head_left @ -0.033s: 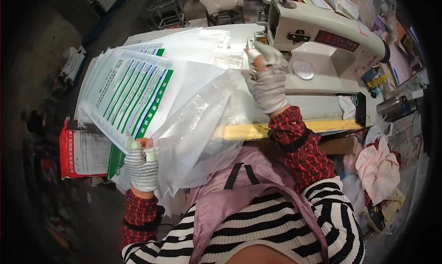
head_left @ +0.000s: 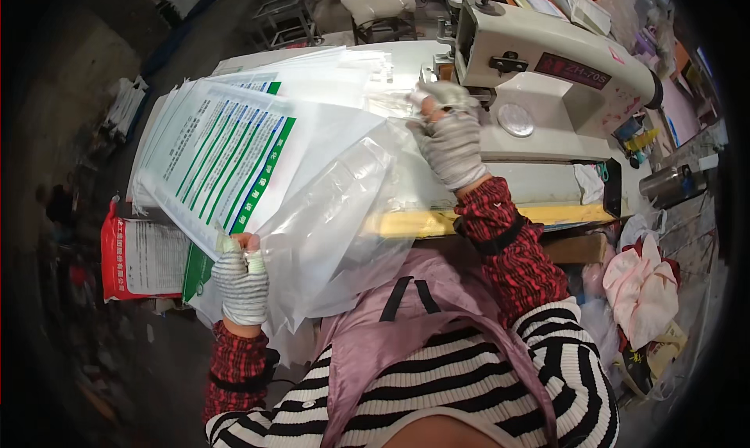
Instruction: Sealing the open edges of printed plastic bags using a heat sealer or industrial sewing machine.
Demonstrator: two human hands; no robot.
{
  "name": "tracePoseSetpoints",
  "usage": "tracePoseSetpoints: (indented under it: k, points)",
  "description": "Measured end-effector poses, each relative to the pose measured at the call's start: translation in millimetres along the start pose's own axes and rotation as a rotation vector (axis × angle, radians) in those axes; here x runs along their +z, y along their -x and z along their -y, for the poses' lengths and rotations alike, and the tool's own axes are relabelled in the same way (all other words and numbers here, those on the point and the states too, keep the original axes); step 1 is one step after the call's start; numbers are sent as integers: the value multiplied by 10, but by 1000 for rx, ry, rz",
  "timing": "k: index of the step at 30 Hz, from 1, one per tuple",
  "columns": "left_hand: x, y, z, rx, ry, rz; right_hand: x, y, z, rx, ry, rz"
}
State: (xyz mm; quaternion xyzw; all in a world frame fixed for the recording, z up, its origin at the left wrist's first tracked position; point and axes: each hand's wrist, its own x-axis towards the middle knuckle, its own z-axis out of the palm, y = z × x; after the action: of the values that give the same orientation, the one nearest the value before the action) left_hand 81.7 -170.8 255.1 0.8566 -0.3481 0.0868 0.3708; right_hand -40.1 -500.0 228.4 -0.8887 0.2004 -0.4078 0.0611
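While the left hand pinches the lower edge of a printed sack, the right hand is up beside the head of the sewing machine. I take the machine as my marker: the sack lies to its left, face up, on a fanned stack of white ones. A clear film sprawls by the sack's right side, crumpled, between the machine and the left hand. Both look flat — though whether anything is inside the sack I cannot tell, nor whether the film comes out of it or only lies against it.

The left fingers are closed at the sack's lower corner, touching it; the sack spreads from there toward the machine. The right fingers are blurred by motion, curled close together; I can't make out whether they grip anything. They hide part of the machine's lower head.

Farther left of the machine and nearer the person is a red bag, partly covered by the sack; its contents don't show. Right of the machine lies a steel bottle, its inside out of sight. Things beyond the machine fade into the dark rim.
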Motion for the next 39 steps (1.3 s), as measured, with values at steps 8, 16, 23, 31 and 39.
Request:
tracePoseSetpoints:
  k: [8,16,23,31,39]
  points:
    - [-17,187,65,-186,81,47,676,628,657,-417,-296,380]
    - [-235,780,151,62,-274,197,324,-470,423,201,-189,153]
    - [-709,750,22,-17,-653,97,580,-400,682,-460,-18,494]
    - [625,415,-187,-230,-7,551,274,239,1240,-488,-162,388]
    - [-407,556,1052,-61,-649,202,74,806,811,-456,-196,565]
